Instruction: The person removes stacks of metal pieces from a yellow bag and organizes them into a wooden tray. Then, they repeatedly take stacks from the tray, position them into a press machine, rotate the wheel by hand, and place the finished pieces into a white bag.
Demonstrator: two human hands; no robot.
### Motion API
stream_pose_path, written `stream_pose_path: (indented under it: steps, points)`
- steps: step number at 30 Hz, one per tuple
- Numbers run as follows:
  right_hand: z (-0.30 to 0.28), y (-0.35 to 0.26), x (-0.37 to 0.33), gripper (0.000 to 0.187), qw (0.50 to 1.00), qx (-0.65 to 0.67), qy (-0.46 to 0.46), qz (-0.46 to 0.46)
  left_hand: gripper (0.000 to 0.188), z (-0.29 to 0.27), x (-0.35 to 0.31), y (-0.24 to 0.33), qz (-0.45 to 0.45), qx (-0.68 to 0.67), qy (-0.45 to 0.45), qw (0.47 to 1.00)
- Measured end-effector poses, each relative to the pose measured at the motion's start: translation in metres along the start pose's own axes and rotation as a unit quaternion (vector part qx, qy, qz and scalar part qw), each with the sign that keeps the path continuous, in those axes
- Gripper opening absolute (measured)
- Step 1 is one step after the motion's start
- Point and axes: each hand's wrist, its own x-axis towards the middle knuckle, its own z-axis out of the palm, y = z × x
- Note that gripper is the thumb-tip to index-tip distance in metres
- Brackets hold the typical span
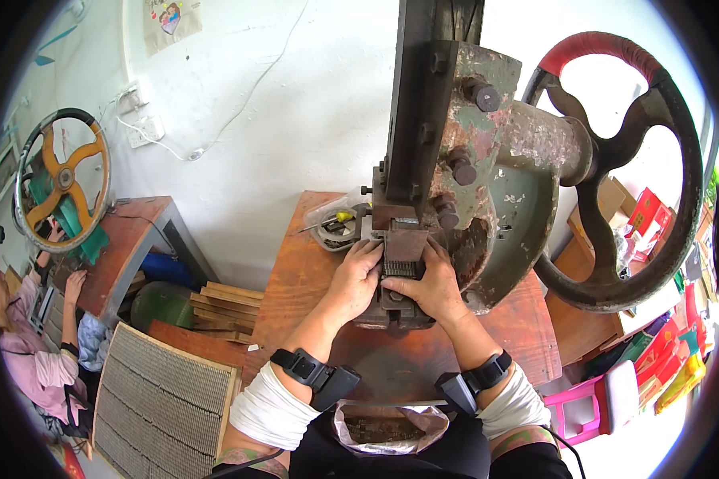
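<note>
With left hand (355, 276) and right hand (431, 284) half-curled at either side of a toothed metal piece (400, 268), can't tell whether gripping; probably stiff, weighty, best held by its edges.

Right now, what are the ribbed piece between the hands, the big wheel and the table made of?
Ribbed piece: probably metal, dull with fine ridges, though small here.
Big wheel: likely metal, dark and worn, its red part perhaps wrapped in tape.
Table: looks like wood, reddish-brown and scuffed, with streaks like grain.
</note>
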Motion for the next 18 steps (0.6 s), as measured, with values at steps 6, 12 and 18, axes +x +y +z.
stream_pose_path:
  steps: [6,12,18]
  points:
    - [-0.001,0.002,0.004,0.1,0.996,0.08,-0.01,0.029,0.036,0.002,0.0,0.0,-0.033,0.055,-0.024,0.998]
    - [-0.145,-0.093,-0.04,0.076,0.99,-0.136,0.045,0.004,0.043,-0.007,-0.005,0.021,-0.121,0.189,-0.101,0.969]
    - [-0.393,-0.13,0.056,0.063,0.965,-0.204,0.158,0.039,0.044,-0.008,-0.004,0.027,-0.131,0.17,-0.109,0.971]
